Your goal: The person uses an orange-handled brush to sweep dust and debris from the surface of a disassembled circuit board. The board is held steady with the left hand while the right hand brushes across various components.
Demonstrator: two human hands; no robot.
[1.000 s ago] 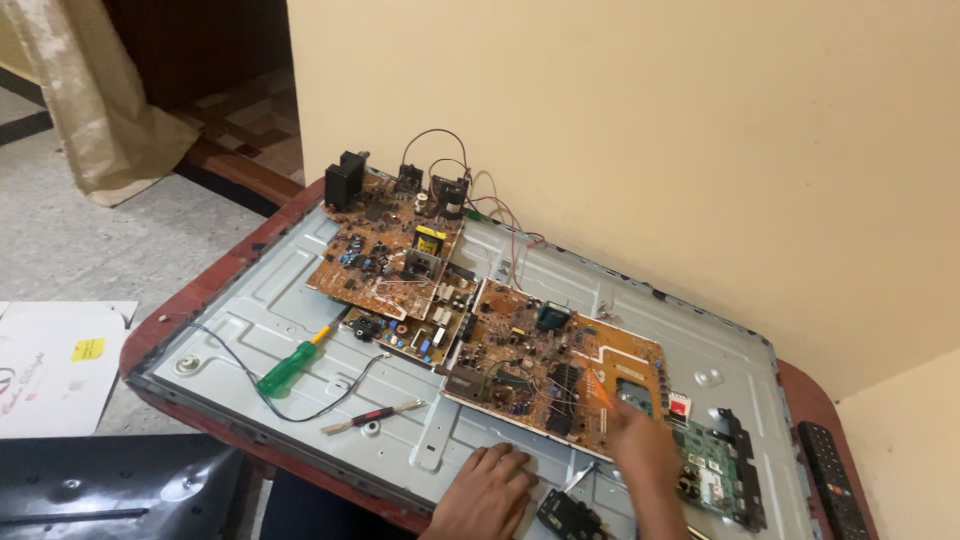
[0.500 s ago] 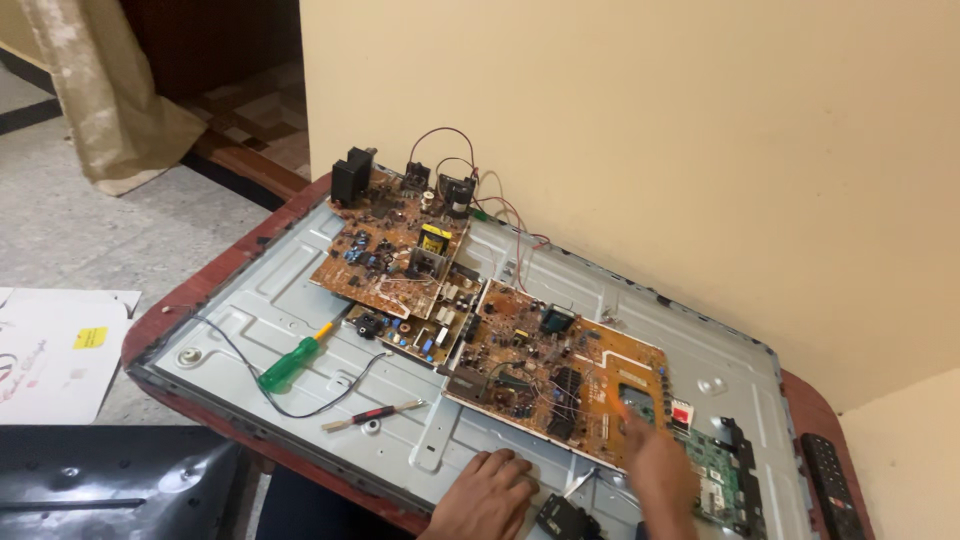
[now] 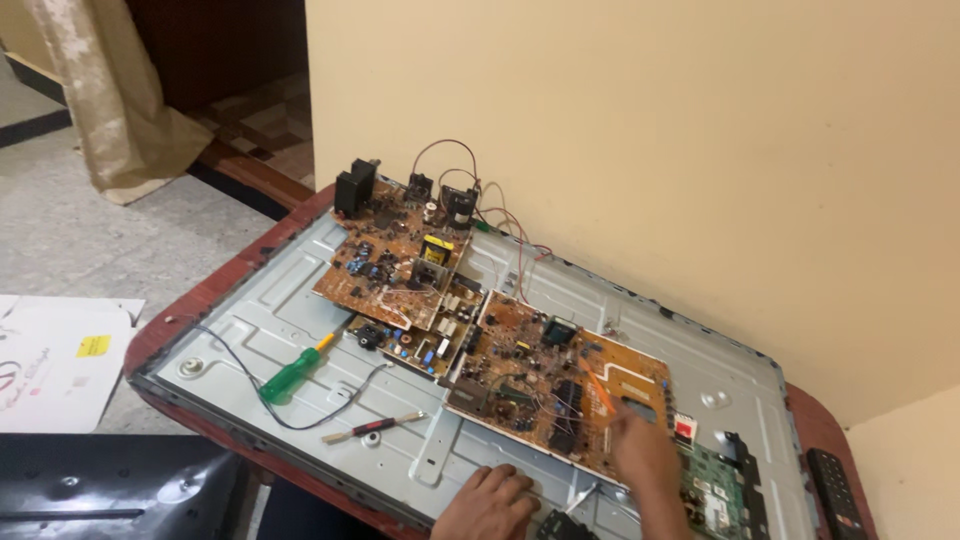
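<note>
A large grey metal back panel (image 3: 300,300) of a flat screen lies face down on a red-edged desk (image 3: 190,300) against a cream wall, and across it sit two brown circuit boards: the upper circuit board (image 3: 395,265) with black blocks and looped wires, and the lower circuit board (image 3: 560,385) nearer the person. Work is at the probing stage on that lower board: the right hand (image 3: 640,455) rests over its right end, its grip pinching a thin orange-handled tool (image 3: 600,392) whose tip angles up onto the components near the middle of the board. The left hand (image 3: 490,500) lies palm down on the panel just below the board's lower edge, fingers spread flat and holding nothing, seemingly steadying things. A small green board (image 3: 715,485) sits just right of the right hand, a dark remote (image 3: 835,490) lies at the desk's far right, and a green-handled screwdriver (image 3: 292,375) and a small red-banded screwdriver (image 3: 372,428) lie idle to the left with a thin black wire (image 3: 235,365) curling between them. I judge the next move calls for a steady, fine touch of the tip on a single point. Against the earlier frames, the right hand has come up from the board's lower right corner and now shows the orange tool, while the left hand has barely shifted
</note>
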